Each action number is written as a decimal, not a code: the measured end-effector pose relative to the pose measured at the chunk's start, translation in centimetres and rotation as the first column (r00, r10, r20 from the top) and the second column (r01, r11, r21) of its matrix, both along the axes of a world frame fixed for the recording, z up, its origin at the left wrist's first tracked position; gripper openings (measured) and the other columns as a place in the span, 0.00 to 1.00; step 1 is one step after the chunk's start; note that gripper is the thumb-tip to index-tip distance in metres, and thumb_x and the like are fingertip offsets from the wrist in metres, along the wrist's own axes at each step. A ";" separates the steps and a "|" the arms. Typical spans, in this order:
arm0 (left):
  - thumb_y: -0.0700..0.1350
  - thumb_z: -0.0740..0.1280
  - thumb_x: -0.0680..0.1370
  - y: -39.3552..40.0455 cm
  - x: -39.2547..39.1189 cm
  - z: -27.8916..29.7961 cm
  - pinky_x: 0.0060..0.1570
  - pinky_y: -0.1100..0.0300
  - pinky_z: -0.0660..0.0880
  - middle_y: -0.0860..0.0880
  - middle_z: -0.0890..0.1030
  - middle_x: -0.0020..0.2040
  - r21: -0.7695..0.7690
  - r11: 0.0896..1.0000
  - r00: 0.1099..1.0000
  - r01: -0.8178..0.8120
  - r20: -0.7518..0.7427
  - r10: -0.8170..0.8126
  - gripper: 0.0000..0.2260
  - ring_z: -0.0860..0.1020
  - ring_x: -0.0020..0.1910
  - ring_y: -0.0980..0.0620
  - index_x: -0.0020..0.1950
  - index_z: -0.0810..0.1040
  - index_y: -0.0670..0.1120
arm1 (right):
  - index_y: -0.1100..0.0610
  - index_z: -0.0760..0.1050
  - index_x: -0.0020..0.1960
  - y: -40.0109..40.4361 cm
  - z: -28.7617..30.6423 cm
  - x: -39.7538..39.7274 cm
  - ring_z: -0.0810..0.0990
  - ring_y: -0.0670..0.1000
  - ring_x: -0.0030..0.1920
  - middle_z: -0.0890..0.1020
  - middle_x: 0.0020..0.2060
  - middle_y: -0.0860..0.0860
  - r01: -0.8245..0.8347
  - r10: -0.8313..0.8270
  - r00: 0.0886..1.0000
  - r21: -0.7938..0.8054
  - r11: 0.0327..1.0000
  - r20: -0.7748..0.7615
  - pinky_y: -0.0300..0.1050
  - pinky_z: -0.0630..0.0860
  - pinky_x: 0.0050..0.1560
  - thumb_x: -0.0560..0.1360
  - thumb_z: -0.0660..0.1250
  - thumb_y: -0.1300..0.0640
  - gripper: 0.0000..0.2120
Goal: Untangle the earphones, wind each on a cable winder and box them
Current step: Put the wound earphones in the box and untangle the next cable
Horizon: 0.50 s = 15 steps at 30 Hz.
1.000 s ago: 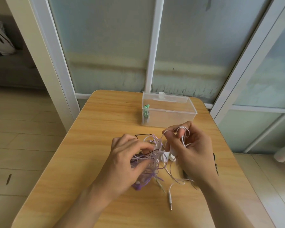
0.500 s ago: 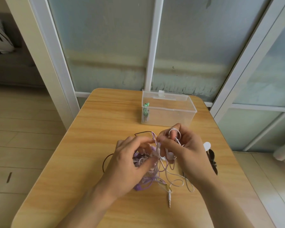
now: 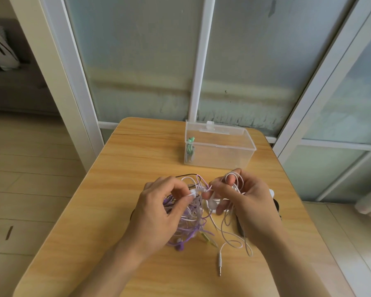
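Note:
A tangle of purple, white and black earphone cables [image 3: 191, 219] lies in the middle of the wooden table [image 3: 107, 189]. My left hand [image 3: 159, 211] pinches a white piece of the tangle at its top. My right hand [image 3: 244, 202] holds white cable, with a loop [image 3: 237, 177] around one finger and a white earbud [image 3: 212, 204] under the fingers. A white cable trails toward me and ends in a jack plug [image 3: 220, 262]. Behind the hands stands a clear plastic box [image 3: 223, 155] with a wound green earphone [image 3: 190, 147] at its left end.
A white piece [image 3: 272, 192] and a dark object [image 3: 277, 207] peek out right of my right hand, mostly hidden. The table's right edge runs close to a glass partition. Floor lies to the left.
Both hands have risen slightly and drawn the white cable apart between them. The view has shifted a little; the tangle has loosened toward me.

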<state>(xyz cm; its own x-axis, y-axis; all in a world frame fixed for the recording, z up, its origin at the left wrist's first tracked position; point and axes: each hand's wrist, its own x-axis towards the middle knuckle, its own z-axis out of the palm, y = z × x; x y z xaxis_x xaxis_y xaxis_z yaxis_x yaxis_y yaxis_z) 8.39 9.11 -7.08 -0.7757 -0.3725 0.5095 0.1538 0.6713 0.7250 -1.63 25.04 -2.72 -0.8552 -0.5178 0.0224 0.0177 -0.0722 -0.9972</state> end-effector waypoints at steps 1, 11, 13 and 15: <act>0.50 0.70 0.76 -0.1 0.0 -0.1 0.50 0.57 0.71 0.58 0.79 0.41 -0.015 1.000 1.000 -0.006 0.018 0.006 0.04 0.77 0.46 0.54 0.44 0.75 0.55 | 0.75 0.69 0.47 0.0 0.1 0.1 0.82 0.57 0.33 0.84 0.37 0.64 -0.018 0.018 1.000 -0.018 1.000 0.021 0.44 0.77 0.30 0.76 0.69 0.68 0.11; 0.65 0.66 0.73 -0.6 0.1 -0.2 0.46 0.58 0.73 0.57 0.79 0.40 0.067 0.991 0.980 0.113 0.154 -0.122 0.13 0.76 0.44 0.53 0.52 0.70 0.61 | 0.60 0.72 0.37 -0.3 0.1 0.5 0.86 0.63 0.44 0.84 0.39 0.60 -0.021 0.019 1.000 -0.149 0.989 -0.018 0.44 0.77 0.33 0.74 0.70 0.69 0.12; 0.62 0.69 0.73 -0.5 -0.1 -0.5 0.45 0.60 0.71 0.58 0.79 0.38 -0.001 0.997 0.986 0.077 0.145 -0.076 0.15 0.75 0.42 0.56 0.57 0.72 0.62 | 0.56 0.75 0.35 -0.4 0.0 0.6 0.85 0.63 0.43 0.84 0.39 0.60 -0.053 0.048 0.998 -0.148 0.988 -0.038 0.44 0.77 0.34 0.74 0.71 0.69 0.13; 0.58 0.69 0.73 -0.4 -0.2 -0.1 0.43 0.67 0.66 0.57 0.76 0.34 -0.124 0.992 0.998 -0.001 0.064 0.009 0.11 0.72 0.38 0.59 0.55 0.79 0.62 | 0.58 0.76 0.36 -0.4 0.1 0.6 0.83 0.60 0.38 0.84 0.39 0.60 -0.055 0.046 0.997 -0.168 0.984 -0.062 0.43 0.76 0.34 0.71 0.75 0.66 0.10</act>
<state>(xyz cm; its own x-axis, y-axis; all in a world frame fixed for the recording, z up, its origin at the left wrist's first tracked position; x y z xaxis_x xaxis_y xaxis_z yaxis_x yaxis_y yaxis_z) 8.15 8.67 -7.18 -0.8067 -0.3139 0.5007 0.1054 0.7573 0.6445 -1.06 24.65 -2.64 -0.8228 -0.5448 0.1619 -0.0315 -0.2408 -0.9701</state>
